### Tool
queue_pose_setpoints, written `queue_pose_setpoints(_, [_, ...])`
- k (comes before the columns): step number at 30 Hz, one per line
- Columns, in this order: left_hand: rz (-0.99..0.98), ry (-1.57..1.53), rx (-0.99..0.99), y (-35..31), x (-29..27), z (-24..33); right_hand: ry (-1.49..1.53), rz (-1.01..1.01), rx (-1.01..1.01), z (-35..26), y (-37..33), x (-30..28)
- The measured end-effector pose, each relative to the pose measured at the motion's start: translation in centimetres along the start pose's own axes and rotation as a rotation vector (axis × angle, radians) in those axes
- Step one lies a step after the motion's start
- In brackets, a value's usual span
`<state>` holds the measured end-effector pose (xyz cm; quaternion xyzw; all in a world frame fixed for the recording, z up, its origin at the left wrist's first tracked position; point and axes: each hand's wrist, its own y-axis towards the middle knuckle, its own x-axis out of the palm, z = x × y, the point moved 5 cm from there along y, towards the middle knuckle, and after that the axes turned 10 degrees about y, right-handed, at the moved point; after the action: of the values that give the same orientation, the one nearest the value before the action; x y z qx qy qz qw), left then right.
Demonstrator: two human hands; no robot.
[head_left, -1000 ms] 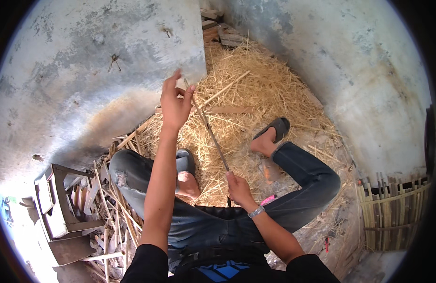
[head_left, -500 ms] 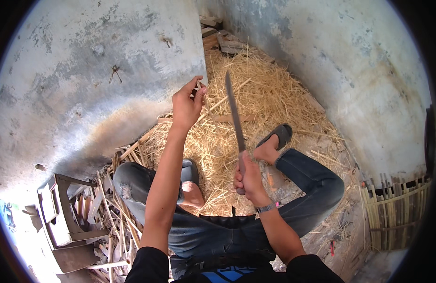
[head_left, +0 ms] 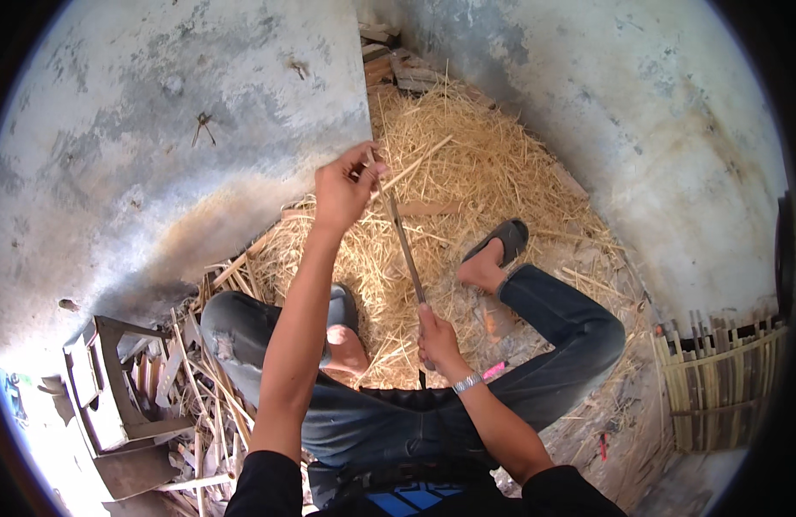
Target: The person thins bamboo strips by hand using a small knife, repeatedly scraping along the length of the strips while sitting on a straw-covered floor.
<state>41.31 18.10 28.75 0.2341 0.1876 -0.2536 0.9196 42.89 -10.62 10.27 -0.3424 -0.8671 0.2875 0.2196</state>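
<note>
In my raised left hand (head_left: 345,191), the fingers pinch a thin strip of wood or bamboo (head_left: 371,158). My right hand (head_left: 439,345) is wrapped round the handle of a long knife (head_left: 407,252), in front of my lap. Its narrow dark blade slants up and to the left, seen almost edge-on. The blade's tip end lies close below my left fingers, by the strip; whether they touch I cannot tell. Below both hands spreads a heap of pale shavings (head_left: 493,168).
Split sticks and scraps (head_left: 213,379) pile up at the left beside a wooden frame (head_left: 114,435). A slatted bamboo basket (head_left: 717,392) stands at the right. Stained walls (head_left: 243,95) meet at the far corner near stacked boards (head_left: 419,79). My sandalled feet rest among the shavings.
The knife has swung left, its tip end now near my left hand, and its blade has turned edge-on. My right hand has shifted slightly left; the left hand has barely moved.
</note>
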Motion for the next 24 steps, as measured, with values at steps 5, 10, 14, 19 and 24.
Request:
queue_pose_setpoints(5, [0.111,-0.081,0.012,1.1,-1.8,-1.5,0.528,-0.260,0.299,-2.4,1.6,-0.7])
queue_pose_setpoints(10, [0.210,0.051,0.090,0.7,-3.0,-1.5,0.360,-0.161,-0.269,-11.0,-3.1,1.7])
queue_pose_setpoints(14, [0.146,0.073,0.073,1.3,-1.9,0.1,-0.072,0.114,-0.864,-8.3,-1.4,0.3])
queue_pose_setpoints(19, [0.091,0.173,0.162,0.4,-1.1,-0.1,-0.220,0.023,-0.061,0.2,2.0,-2.3])
queue_pose_setpoints(24, [0.148,0.062,0.144,1.0,-2.2,-0.3,0.386,-0.205,0.244,-4.5,1.4,-1.3])
